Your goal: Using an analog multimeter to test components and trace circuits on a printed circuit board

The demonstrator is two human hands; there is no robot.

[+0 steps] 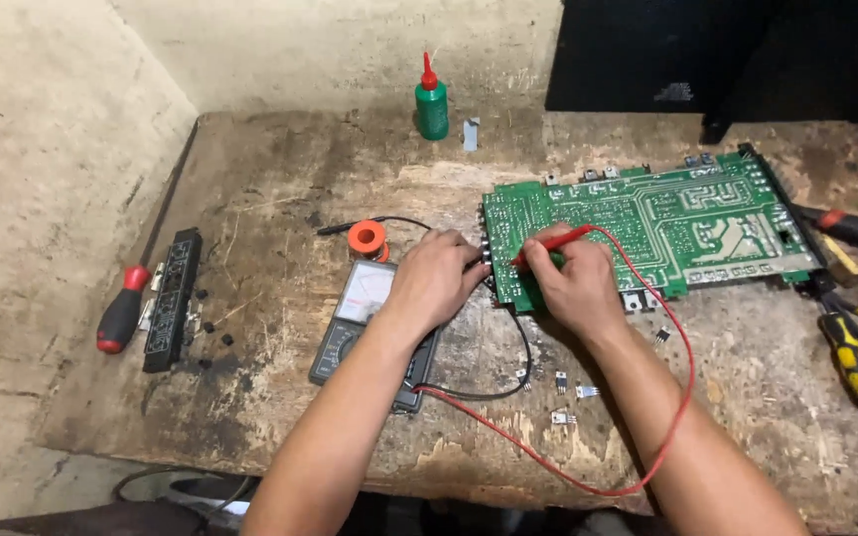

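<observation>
Probably a repair workshop; worn workbench (280,298), circuit board (647,228), screwdriver (121,310).

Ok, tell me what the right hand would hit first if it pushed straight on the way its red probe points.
The right hand aims its red probe leftward; the green circuit board edge lies under the tip, then probably the left hand, though depth is unclear.

Green circuit board (647,223) with pale silvery traces all over it, red probe (548,241) with a red lead (667,397), plus a black lead (508,382). Green bottle (432,104) has a red cap, the solder spool (366,238) is orange. Screwdriver (121,313) is red and black, pliers (854,362) are yellow and black, and the worktop (280,199) is mottled brown.
</observation>
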